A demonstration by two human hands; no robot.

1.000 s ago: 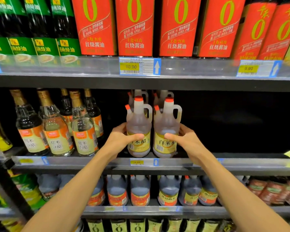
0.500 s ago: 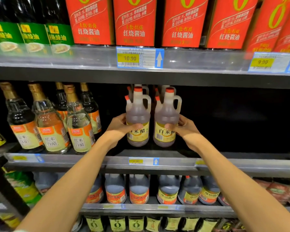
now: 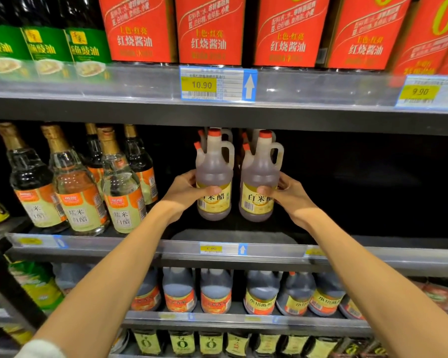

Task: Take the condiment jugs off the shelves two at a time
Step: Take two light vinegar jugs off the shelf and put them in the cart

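Two translucent vinegar jugs with red caps, loop handles and yellow labels hang side by side just above the middle shelf [image 3: 233, 239]. My left hand [image 3: 184, 195] grips the left jug [image 3: 214, 169] round its label, thumb across the front. My right hand [image 3: 290, 195] grips the right jug [image 3: 260, 171] the same way. Both jugs are upright and clear of the shelf floor. Behind them more jugs of the same kind [image 3: 226, 135] show only their tops.
Glass vinegar bottles [image 3: 78, 192] stand left of the jugs on the same shelf. The shelf to the right is dark and bare. Red-labelled soy sauce jugs [image 3: 210, 29] fill the shelf above, dark vinegar jugs [image 3: 215, 293] the one below. The upper shelf edge [image 3: 217, 115] is close overhead.
Both hands have lifted the two jugs off the shelf floor. The view has moved closer to the shelf.
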